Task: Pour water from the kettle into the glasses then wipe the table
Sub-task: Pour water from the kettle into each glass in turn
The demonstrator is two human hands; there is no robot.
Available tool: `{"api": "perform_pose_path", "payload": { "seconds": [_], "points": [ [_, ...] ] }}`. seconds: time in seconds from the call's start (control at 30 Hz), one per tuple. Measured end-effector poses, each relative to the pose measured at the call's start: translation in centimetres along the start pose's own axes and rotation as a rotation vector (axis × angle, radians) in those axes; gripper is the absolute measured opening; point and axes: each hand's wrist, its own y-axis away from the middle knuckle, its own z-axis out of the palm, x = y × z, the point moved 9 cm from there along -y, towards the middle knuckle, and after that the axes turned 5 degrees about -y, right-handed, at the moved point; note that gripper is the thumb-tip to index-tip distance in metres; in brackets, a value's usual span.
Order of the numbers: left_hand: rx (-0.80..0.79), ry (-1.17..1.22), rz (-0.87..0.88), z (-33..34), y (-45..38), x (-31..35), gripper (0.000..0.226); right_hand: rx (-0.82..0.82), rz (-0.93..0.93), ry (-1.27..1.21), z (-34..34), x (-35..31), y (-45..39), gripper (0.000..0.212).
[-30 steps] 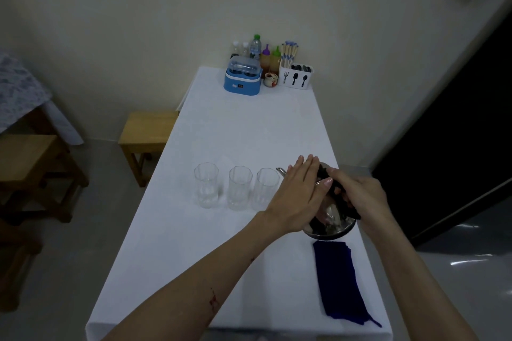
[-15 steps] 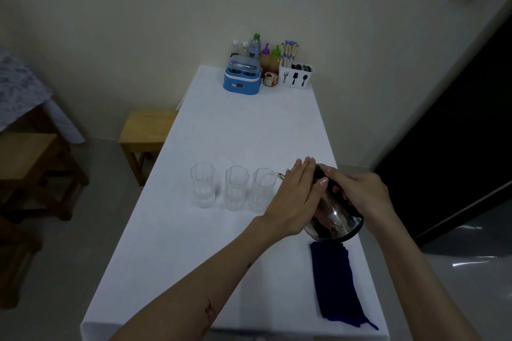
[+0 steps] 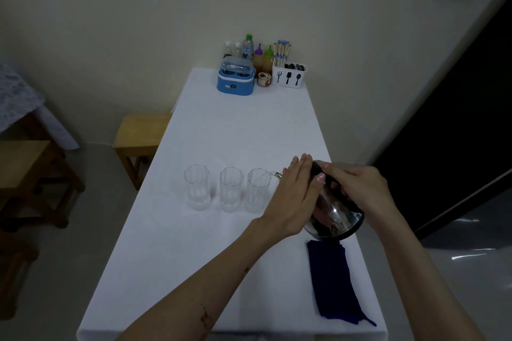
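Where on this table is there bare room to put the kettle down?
Bare table lies between the glasses and the far clutter round the blue box, also near, left of the cloth. Crowded: kettle, both hands.

dim, flat indoor light with a greenish cast; the white worktop (image 3: 235, 133) is the brightest area. glare streaks lie on the glossy floor (image 3: 468, 255) at right. wide-angle distortion bends the wall edges, corners darken, and fine detail is soft.
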Motion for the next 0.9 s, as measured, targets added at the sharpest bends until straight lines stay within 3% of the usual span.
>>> {"api": "perform_pose_path", "payload": {
  "seconds": [0.9],
  "points": [
    [0.006,-0.001,-0.001,-0.38,0.15,0.42,0.059,0.009,-0.015,0.026,-0.31,-0.4,0.07,0.047]
  ]
}}
